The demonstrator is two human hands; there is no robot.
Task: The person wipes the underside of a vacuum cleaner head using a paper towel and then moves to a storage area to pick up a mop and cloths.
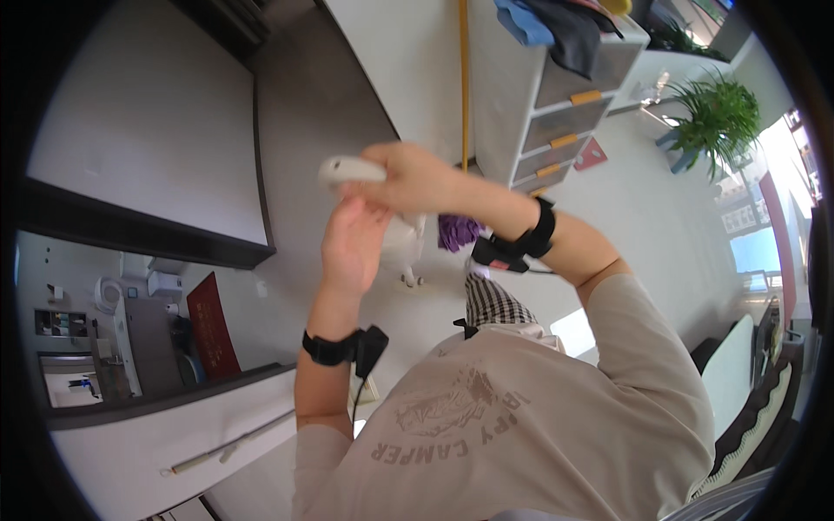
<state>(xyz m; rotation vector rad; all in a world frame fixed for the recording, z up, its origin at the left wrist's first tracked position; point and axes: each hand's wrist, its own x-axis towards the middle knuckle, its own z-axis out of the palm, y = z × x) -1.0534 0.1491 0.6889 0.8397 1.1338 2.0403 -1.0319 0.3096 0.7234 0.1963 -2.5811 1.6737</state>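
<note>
My right hand point(407, 179) is closed around a white, rounded handheld object point(352, 170), whose far end sticks out to the left. What kind of object it is cannot be told. Just below, my left hand point(355, 244) has its palm showing and its fingers reaching up to the right hand's fingers; the fingertips are blurred and partly hidden. Both wrists wear black straps with small black devices, at the left wrist point(345, 348) and the right wrist point(521, 241). Behind the hands, a white thing on small casters point(409, 280) stands on the floor, mostly hidden.
A purple mop head point(458, 232) and a yellow pole point(464, 84) are beyond the right forearm. Right of them stands a drawer unit point(570, 124) with cloths point(573, 39) on top. A potted plant point(720, 120) is farther right. A dark-framed doorway point(143, 241) lies left, a red mat point(214, 329) inside.
</note>
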